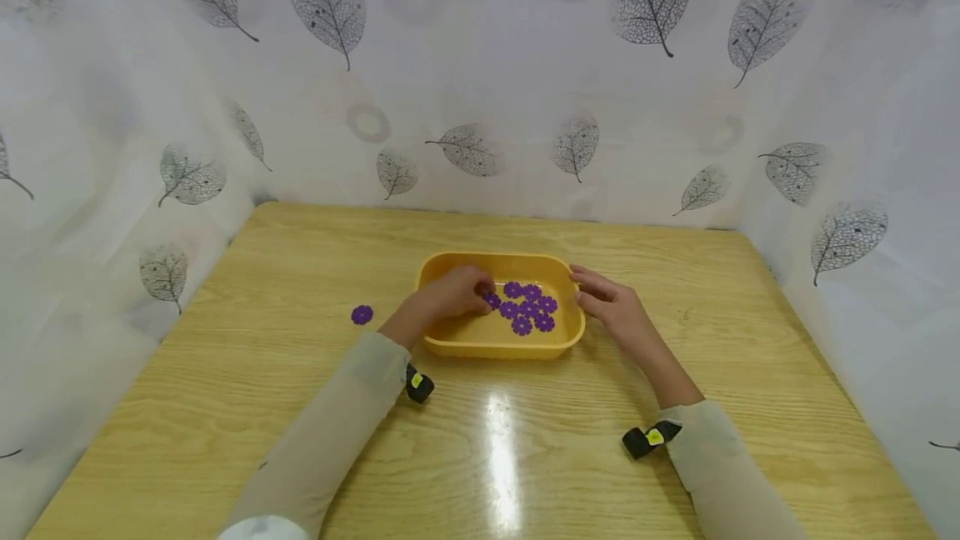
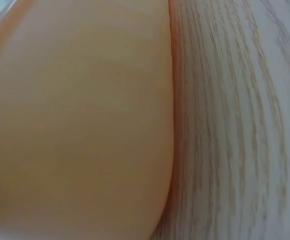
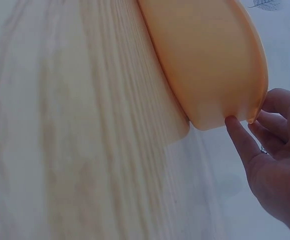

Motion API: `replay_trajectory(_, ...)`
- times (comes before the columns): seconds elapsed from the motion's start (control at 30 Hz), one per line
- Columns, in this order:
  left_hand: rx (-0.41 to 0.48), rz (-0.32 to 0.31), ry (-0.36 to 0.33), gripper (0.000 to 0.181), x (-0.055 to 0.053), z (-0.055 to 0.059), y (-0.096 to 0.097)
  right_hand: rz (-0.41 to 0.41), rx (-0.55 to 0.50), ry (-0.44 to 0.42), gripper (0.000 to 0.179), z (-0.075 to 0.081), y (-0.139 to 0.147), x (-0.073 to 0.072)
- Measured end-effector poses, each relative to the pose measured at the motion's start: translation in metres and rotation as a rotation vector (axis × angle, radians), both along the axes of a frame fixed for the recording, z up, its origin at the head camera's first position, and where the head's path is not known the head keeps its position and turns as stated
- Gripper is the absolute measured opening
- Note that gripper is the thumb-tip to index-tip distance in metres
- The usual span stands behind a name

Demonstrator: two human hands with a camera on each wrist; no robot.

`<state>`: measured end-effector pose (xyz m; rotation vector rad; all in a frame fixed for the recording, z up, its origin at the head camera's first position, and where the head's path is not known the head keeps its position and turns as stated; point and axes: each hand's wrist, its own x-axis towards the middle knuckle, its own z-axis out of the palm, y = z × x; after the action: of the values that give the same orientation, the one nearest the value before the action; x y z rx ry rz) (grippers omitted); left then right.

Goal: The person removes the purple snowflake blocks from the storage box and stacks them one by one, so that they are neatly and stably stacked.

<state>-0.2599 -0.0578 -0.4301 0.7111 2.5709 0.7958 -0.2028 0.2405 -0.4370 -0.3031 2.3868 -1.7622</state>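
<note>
A yellow plastic basin (image 1: 495, 352) sits on the table, with several purple flower-shaped pieces (image 1: 528, 308) lying together inside it. My left hand (image 1: 459, 293) reaches over the basin's left end and down inside. Its curled fingertips pinch a purple piece at the left of the group; the fingers partly cover that piece. At the basin's right end, my right hand (image 1: 611, 307) holds the rim. The right wrist view shows its thumb (image 3: 240, 137) against the outer wall and other fingers around the rim. Only the basin's side wall (image 2: 80, 120) fills the left wrist view, without the hand.
One more purple flower piece (image 1: 362, 315) lies on the wooden table (image 1: 300, 273) left of the basin. A white curtain with leaf prints (image 1: 480, 65) surrounds the table's back and sides. Black wrist cameras (image 1: 420, 387) are strapped at both sleeves.
</note>
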Motion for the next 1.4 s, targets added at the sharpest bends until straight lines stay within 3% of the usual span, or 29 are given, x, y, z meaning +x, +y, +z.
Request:
replay_trajectory(0.9,-0.002,0.032,-0.043,0.026,0.0012,0.0012,0.0015,-0.016,0.02,0.01,0.045,0.0025,-0.0008,0.0013)
replay_trajectory(1.2,0.072,0.014,-0.049,0.031,-0.0019,0.0022,-0.0006,-0.009,0.01,0.017,0.046,0.0018,-0.0005,0.0005)
replay_trajectory(1.4,0.196,0.05,-0.092,0.036,0.0011,0.009,-0.0028,-0.006,0.011,0.01,0.048,0.001,-0.0002,0.0009)
